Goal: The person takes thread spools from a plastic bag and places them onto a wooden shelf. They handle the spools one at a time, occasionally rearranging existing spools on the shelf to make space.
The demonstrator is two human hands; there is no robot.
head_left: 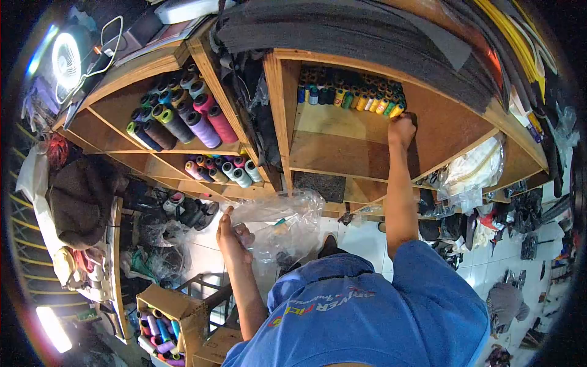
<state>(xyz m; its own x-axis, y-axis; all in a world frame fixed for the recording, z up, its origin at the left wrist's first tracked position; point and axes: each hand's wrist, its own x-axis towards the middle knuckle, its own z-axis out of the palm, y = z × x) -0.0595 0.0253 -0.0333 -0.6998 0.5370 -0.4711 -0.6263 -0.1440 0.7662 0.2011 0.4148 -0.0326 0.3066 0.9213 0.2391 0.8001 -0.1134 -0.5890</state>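
My right hand (402, 129) reaches into the upper wooden shelf compartment, its fingers closed on a small yellow thread spool (396, 111) at the right end of the rows. Beside it, several small spools (348, 100) in yellow, green, blue and dark colours stand packed against the back. Lower down, my left hand (232, 237) grips a clear plastic bag (284, 226), which hangs spread out to the right. A small teal-tipped item (280, 222) shows through the bag; I cannot make out what it is.
Large thread cones (202, 128) fill the left compartment, with smaller cones (235, 171) below. A cardboard box (189, 309) of spools stands at lower left. Dark fabric (342, 30) lies over the shelf top. A wrapped white bundle (474, 165) sits at right. A fan (66, 60) glows at upper left.
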